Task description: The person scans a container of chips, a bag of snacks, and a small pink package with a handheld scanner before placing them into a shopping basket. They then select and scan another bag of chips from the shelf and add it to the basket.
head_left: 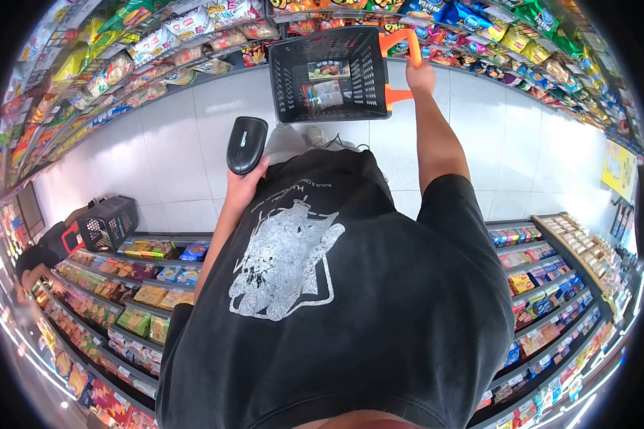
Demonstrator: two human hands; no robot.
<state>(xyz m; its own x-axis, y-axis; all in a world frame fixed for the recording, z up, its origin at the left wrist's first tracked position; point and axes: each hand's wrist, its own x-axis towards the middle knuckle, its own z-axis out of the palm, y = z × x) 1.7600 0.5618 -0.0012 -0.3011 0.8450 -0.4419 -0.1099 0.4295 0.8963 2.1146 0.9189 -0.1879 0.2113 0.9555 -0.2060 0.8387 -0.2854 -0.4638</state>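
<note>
At the centre left, my left hand (245,186) is wrapped round the lower end of a black barcode scanner (247,143), held over the floor left of my legs. My right arm reaches forward, and my right hand (421,76) grips the orange handle (413,47) of a black plastic shopping basket (285,86). The basket hangs tilted in front of my shoes, its open top towards me. Inside it lie a dark flat pack with a food picture (329,69) and a clear-and-coloured packet (326,95); their exact kinds are too small to tell.
Shelves of snack bags (189,25) curve across the front, close behind the basket. Behind me are shelves of boxed and packed goods (150,294). At the left, a person (39,257) is beside another black basket (107,223). Pale floor tiles (186,136) run between the shelves.
</note>
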